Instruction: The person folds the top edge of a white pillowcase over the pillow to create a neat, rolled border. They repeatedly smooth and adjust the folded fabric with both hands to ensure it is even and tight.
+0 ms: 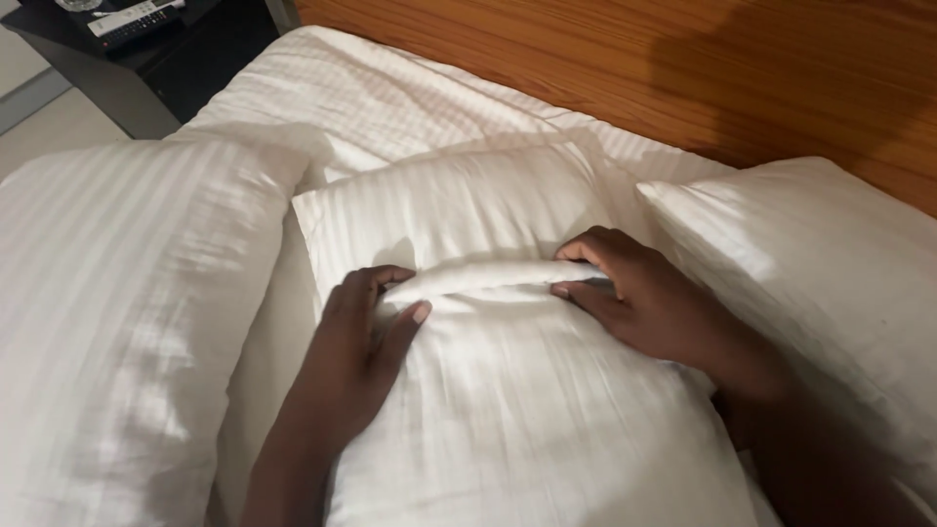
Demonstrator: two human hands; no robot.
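Hands pinch a fabric ridge across the middle pillow (508,410): left hand (356,351) and right hand (639,298) each closed on an end, gathering slack. Two more pillows (117,293) flank it on the bed (390,98).

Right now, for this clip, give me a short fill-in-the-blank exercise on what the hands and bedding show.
1. Both hands pinch a raised fold in the middle ____.
2. The left hand and right hand grip opposite ends of the fold; its fabric is ____ in colour.
3. The headboard is made of ____.

Missing words: pillow; white; wood
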